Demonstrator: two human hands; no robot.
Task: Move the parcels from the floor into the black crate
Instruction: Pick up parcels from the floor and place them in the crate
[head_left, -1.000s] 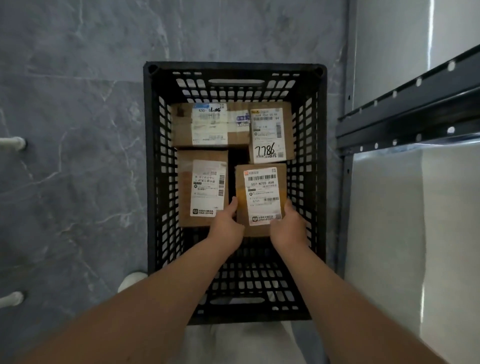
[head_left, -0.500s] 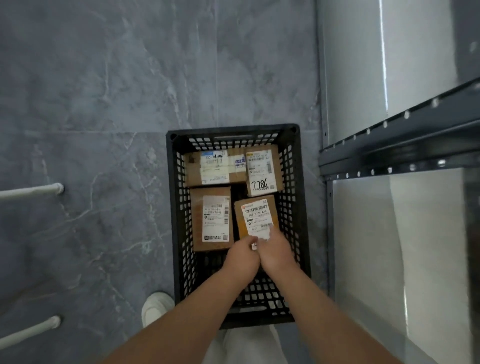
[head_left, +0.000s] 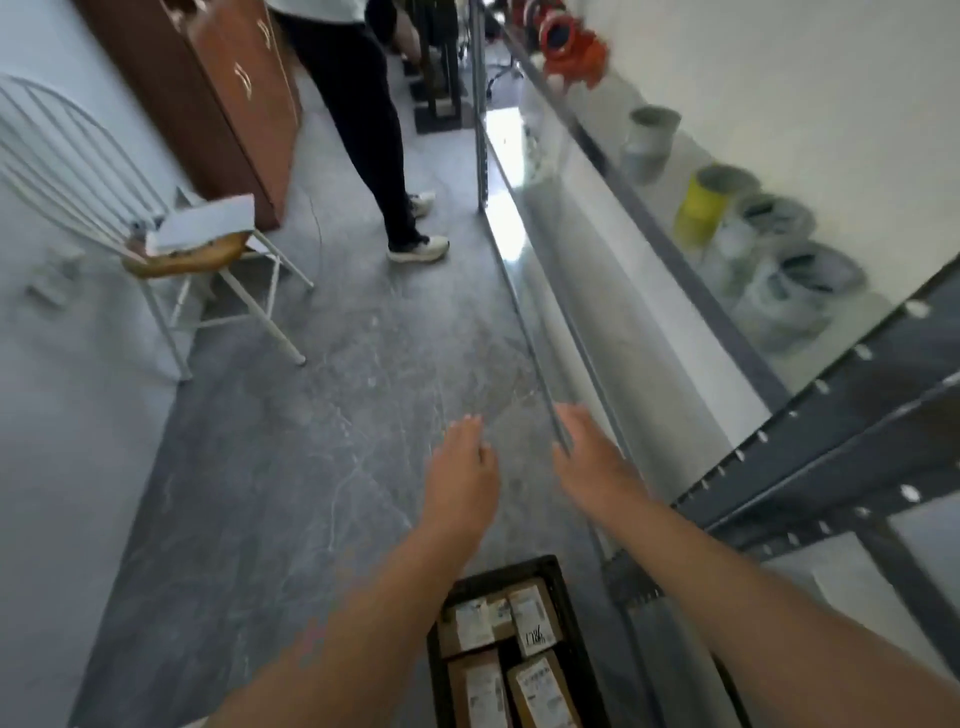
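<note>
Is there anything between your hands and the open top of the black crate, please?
Nothing visible does. The left hand and right hand are empty and raised above the bare floor beyond the black crate, whose top is open over four parcels.

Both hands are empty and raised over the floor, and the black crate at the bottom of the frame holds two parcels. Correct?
Not quite. The head view shows four parcels in the black crate, not two. The rest holds: the left hand and right hand are empty, raised over the floor.
</note>
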